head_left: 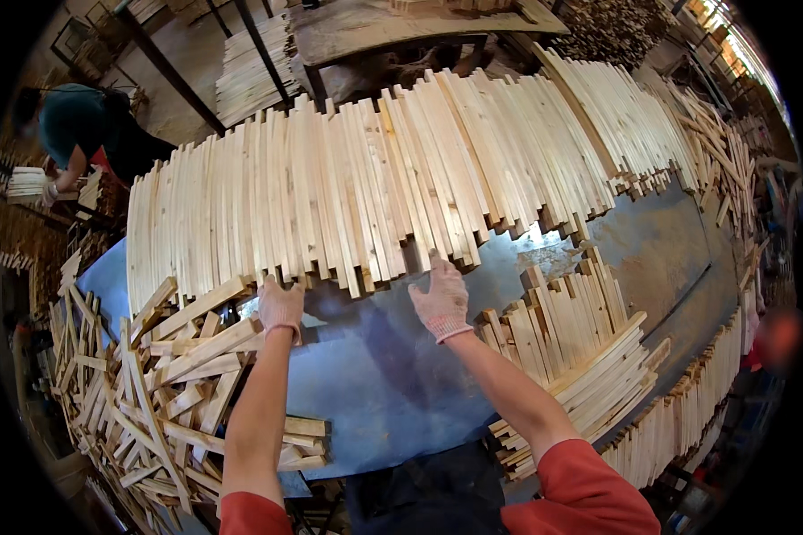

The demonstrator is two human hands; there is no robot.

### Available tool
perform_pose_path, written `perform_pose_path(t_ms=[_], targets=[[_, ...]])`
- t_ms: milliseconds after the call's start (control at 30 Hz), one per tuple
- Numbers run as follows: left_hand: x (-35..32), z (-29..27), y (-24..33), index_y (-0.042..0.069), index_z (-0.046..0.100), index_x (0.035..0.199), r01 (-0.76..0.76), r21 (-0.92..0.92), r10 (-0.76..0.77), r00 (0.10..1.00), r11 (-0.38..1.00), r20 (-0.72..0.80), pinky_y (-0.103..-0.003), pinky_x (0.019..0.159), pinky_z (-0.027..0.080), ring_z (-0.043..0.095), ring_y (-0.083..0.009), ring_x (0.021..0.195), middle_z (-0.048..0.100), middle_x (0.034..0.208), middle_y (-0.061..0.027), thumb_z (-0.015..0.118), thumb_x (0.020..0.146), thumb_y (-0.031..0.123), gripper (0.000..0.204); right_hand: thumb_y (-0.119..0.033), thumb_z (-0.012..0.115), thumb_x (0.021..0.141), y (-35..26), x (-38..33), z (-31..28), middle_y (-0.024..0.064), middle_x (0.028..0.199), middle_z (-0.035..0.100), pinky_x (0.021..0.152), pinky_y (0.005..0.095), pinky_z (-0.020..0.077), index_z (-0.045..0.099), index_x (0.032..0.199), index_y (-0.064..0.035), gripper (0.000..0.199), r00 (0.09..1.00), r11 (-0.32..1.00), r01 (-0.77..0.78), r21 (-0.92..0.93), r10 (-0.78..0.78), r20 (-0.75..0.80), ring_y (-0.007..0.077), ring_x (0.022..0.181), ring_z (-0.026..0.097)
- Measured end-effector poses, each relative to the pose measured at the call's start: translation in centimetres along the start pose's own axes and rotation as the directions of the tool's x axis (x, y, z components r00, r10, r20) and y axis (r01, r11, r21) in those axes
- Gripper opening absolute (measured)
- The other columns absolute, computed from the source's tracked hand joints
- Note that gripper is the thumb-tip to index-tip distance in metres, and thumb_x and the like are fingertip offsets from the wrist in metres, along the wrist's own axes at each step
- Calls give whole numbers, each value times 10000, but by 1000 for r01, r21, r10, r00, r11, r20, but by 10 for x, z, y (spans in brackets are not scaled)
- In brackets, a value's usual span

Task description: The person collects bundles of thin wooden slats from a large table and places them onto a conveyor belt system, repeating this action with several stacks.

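A wide row of pale wooden strips [330, 187] lies side by side on the blue-grey tabletop [375, 392], with uneven near ends. Both my hands wear thin light gloves. At the row's near edge, left of the middle, my left hand [281, 308] is against the strip ends, thumb apart from the fingers; its fingertips are partly hidden. Further right, my right hand [442, 301] reaches up to the strip ends with thumb and fingers spread. Neither hand is closed round a strip.
A jumbled pile of short wood pieces [178, 392] covers the left. Stacked strips [589, 357] stand to the right beside my right forearm. A co-worker [85, 125] bends over wood at the far left. A wooden table [401, 31] stands beyond the row.
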State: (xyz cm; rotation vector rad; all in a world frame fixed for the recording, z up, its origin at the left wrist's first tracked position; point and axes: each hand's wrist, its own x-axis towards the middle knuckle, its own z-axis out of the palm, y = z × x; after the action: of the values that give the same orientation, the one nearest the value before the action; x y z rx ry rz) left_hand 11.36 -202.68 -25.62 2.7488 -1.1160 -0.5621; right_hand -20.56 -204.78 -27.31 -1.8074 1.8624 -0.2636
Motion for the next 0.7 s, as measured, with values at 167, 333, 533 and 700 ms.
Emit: perform_pose_path(t_ms=[167,333,533,700], targets=[[-22,24,26,-27,541,1491,-51,-74,58,992,996,109,-487,1114,503,611,-465,1293,571,1418,-332,818,835,406,834,-446,789,837,37,18,-6,222,1587,444,1174,470,427,455,1564,-6,913,968,962,-162,-218,112,-226,370,1433,461],[-26,39,39,-32,482,1539,127,-182,-121,992,975,46,-482,1143,486,575,-467,1355,525,1490,-350,844,813,391,914,-489,814,790,45,37,-12,221,1511,490,1149,469,455,410,1587,-10,1014,986,971,-134,-199,111,-123,377,1390,502],[-6,63,23,-46,552,1424,103,-165,-97,994,981,43,-487,1105,508,621,-454,1288,622,1395,-295,804,850,344,739,-490,820,765,39,53,-20,233,1431,516,1119,461,477,388,1611,-33,1054,967,952,-255,-168,253,-33,401,1321,542],[19,89,10,-26,699,1122,84,-104,-92,993,991,-73,-519,971,558,702,-451,1088,728,1113,-279,758,877,301,413,-490,821,765,41,63,-16,242,1411,513,1107,472,478,358,1634,-42,1082,980,955,-199,-219,197,-30,406,1290,542]])
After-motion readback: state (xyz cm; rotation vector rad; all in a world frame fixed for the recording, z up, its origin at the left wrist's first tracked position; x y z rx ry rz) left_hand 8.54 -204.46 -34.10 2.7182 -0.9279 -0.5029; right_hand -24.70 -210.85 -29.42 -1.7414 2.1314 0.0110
